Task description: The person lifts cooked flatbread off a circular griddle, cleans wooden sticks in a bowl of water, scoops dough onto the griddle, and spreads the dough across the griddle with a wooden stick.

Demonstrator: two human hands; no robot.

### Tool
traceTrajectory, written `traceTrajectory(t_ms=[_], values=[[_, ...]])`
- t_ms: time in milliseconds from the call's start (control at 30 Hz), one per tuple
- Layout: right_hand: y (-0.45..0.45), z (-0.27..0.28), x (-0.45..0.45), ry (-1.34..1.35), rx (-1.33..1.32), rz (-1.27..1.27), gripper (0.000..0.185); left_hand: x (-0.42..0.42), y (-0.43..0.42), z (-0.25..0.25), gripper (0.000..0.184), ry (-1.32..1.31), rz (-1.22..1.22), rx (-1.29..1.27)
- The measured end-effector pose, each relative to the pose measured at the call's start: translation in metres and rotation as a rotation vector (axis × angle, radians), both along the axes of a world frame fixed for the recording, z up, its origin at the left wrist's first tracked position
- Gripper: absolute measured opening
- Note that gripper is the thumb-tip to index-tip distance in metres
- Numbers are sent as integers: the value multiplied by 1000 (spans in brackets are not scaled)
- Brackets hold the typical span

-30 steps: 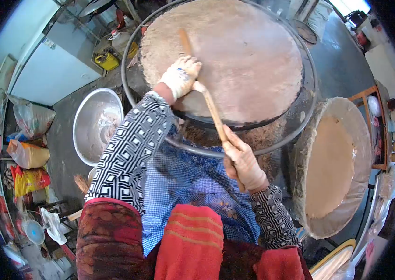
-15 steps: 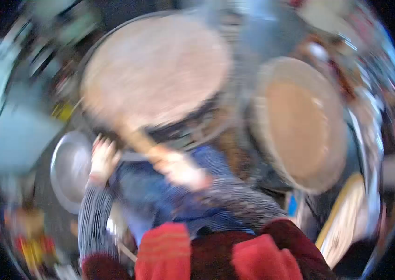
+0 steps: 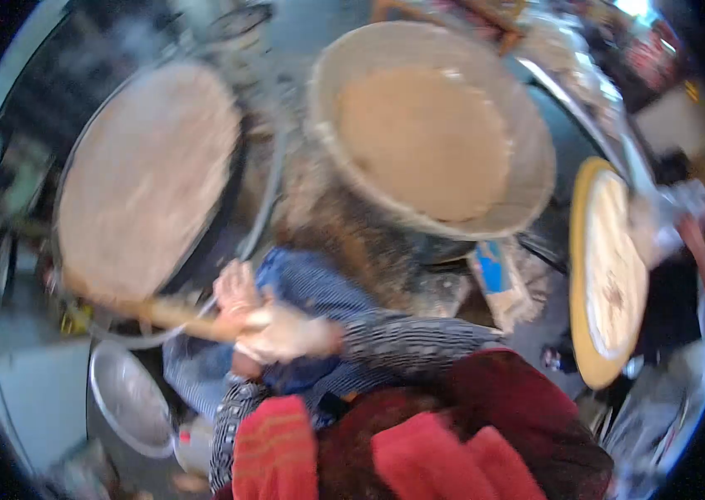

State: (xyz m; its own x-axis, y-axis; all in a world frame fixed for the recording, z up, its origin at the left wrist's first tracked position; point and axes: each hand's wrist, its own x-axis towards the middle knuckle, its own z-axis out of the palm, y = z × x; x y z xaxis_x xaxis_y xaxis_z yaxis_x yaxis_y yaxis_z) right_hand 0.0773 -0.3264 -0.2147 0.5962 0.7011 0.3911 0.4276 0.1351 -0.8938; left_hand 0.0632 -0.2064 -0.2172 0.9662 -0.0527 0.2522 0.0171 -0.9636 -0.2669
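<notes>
My right hand is closed round the near end of a long wooden stick. The stick reaches left along the near edge of a big round griddle, whose top is covered by a thin, pale brown layer. My left hand is right beside the right one, fingers stretched upward by the stick's held end; its palm is partly hidden behind my right hand. I cannot tell whether it touches the stick. A large tub of smooth tan batter stands ahead, right of the griddle.
A metal basin lies low at the left. A yellow-rimmed round board with pale flat sheets on it is at the right. A curved metal rim runs round the griddle. A blue-and-white packet lies below the tub.
The view has swung right, so the griddle now sits further left and the tub nearer the middle. My left hand, earlier apart by the griddle's rim, is now against my right hand.
</notes>
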Motion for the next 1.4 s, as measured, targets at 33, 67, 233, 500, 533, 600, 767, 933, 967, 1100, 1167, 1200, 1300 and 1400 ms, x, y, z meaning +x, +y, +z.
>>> traceTrajectory(t_ms=[33,67,233,500,533,600,767,933,967,1100,1167,1200,1300,1400], values=[[-41,91,27,662,-500,181,43,-19,2,7,71,-125,-94,-292],[-67,114,41,772,-408,142,42,-29,1,16,74,-278,-190,-571],[-155,113,25,706,-386,-65,44,42,24,131,73,-182,-142,-459],[-116,111,64,1278,-160,-131,53,197,56,97,76,261,-180,-289],[-109,108,73,1350,-54,-34,52,197,71,103,70,280,-180,-237],[-87,106,86,1344,-75,32,51,181,114,86,66,163,-129,-247],[-14,99,85,1210,-300,291,49,84,195,95,57,90,64,-245],[48,84,35,930,-501,418,49,-52,245,85,74,101,322,-237],[46,76,26,831,-496,429,49,-74,243,76,80,89,345,-219],[-23,39,0,237,-238,167,44,-61,167,85,93,-93,269,-229],[-84,55,9,284,-384,5,46,9,123,113,100,-106,-48,-455],[-109,62,5,517,-377,-113,50,48,103,111,99,-141,-196,-430],[-137,94,6,930,-443,-266,57,130,45,77,96,-113,-328,-422],[-128,101,20,1084,-422,-161,59,129,56,83,95,32,-251,-413]])
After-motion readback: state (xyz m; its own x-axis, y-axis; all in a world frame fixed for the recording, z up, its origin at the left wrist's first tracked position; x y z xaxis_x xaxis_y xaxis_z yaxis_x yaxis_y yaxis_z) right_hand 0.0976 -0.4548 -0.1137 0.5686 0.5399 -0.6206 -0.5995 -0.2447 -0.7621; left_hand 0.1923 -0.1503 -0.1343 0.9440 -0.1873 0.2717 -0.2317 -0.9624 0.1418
